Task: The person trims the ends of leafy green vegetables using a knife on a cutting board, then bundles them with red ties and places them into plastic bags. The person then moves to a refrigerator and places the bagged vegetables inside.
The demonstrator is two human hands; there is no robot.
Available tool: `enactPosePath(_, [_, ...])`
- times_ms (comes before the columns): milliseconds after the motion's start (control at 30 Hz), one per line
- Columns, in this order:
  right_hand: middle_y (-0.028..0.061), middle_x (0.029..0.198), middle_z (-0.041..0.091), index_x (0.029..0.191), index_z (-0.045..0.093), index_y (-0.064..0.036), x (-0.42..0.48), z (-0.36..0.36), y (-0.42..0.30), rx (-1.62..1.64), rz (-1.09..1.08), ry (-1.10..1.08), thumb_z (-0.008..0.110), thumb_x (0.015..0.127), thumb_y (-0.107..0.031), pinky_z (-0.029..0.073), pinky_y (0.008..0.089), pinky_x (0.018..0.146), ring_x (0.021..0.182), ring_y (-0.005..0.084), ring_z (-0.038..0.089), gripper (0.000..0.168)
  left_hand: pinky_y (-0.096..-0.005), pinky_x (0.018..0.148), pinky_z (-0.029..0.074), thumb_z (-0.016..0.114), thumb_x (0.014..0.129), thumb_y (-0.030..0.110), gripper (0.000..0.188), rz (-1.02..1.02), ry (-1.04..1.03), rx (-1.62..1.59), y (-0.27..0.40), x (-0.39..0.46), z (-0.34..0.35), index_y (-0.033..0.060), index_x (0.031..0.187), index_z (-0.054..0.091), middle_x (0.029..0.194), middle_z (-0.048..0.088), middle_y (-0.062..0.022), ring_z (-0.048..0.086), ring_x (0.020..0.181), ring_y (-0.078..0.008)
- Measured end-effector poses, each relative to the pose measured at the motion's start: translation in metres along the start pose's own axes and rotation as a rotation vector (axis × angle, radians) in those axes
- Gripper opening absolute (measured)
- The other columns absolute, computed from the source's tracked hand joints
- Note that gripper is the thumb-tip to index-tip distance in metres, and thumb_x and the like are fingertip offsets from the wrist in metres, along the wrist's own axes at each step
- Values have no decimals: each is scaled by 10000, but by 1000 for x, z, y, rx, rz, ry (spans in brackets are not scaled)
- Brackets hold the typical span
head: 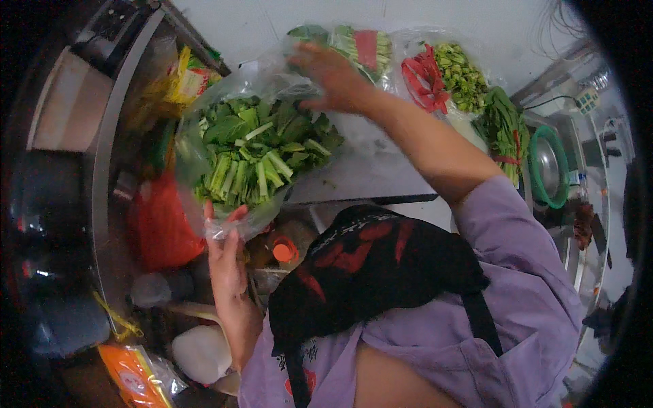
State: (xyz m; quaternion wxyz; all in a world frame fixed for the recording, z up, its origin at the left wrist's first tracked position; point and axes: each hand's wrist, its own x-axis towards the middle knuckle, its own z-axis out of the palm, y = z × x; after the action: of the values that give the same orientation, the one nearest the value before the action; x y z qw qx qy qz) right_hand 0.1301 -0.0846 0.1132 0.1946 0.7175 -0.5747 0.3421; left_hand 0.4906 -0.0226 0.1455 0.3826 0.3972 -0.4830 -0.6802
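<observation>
A clear plastic bag (pixel 196 153) full of cut leafy greens (pixel 255 148) lies at the left of the white table (pixel 352 178), its stem ends turned towards me. At its near edge my left hand (pixel 227 239) grips the plastic, with the fingers partly behind the film. My right hand (pixel 334 79), blurred, is stretched over the far right side of the bag with its fingers apart. Loose plastic lies close to those fingers, and whether they touch it is unclear. Just beyond is a bagged bunch of green stalks (pixel 385 51) with a red band.
Chopped green stems (pixel 461 76) in a clear bag sit far right, beside a red plastic bag (pixel 423 81) and a tied bunch of greens (pixel 505 127). A green-rimmed basket (pixel 535 178) stands at right. Below left are a red bag (pixel 166 224) and an orange-capped bottle (pixel 284 251).
</observation>
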Motion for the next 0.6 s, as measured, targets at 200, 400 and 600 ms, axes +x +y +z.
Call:
enactPosePath(200, [134,1153,533,1056,571,-103,48,70,55,13,58,-288,551,809,-304,452,425,846,988,293,549,319,-365,839,481,543,879,202,598,11,-63,-13,41,6,1,49,1367,232,1016,583,-151,597,909,-244])
enactPosePath(400, [173,881,601,905,605,-14,173,12,60,1137,818,-128,452,865,-213,467,381,674,749,250,554,254,-289,755,484,526,860,149,334,212,170,-11,152,58,-12,-56,1122,493,913,607,-114,599,858,-197])
enactPosePath(600, [130,704,571,969,549,8,205,-63,27,888,475,-34,421,883,-232,458,362,500,487,207,492,285,-237,624,441,540,862,267,319,364,344,578,218,78,-59,-10,1012,591,750,592,-46,573,704,-124])
